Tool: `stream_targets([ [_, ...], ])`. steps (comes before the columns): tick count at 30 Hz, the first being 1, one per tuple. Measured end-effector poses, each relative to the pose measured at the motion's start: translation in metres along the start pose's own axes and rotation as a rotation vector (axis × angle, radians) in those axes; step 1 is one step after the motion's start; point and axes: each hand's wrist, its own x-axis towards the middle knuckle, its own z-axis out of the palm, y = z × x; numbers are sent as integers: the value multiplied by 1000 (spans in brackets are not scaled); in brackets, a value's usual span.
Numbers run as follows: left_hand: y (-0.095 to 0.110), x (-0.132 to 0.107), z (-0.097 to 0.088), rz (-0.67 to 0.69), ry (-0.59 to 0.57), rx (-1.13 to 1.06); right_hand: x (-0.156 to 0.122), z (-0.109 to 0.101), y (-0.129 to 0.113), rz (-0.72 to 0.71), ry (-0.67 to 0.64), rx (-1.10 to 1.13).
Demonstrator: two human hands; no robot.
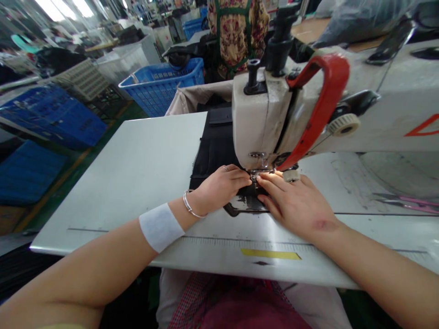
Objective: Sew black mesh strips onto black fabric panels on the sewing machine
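A white sewing machine [255,123] with a red lever [325,100] stands over the table, its presser foot [254,176] low and lit by a small lamp. Black fabric [214,153] lies under and left of the machine head, running back off the table. My left hand [221,187] rests on this fabric, fingers stretched toward the presser foot; its thumb is hidden. On the other side of the foot, my right hand [295,201] lies flat with fingers extended and thumb apart. Both sets of fingertips almost touch the foot. The fabric edge beneath them is mostly covered.
Pink-handled scissors [411,202] lie at the right. The white table [154,155] has a ruler scale and yellow tape [270,254] along its front. Behind stand a cloth-lined bin [185,98], a blue basket [164,87] and a person in a patterned top [236,36].
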Motion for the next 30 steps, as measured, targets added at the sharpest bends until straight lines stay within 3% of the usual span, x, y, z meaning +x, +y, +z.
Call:
stream_targets([
  [30,-8,9,3,-46,27,58,5,8,6,55,-2,113],
])
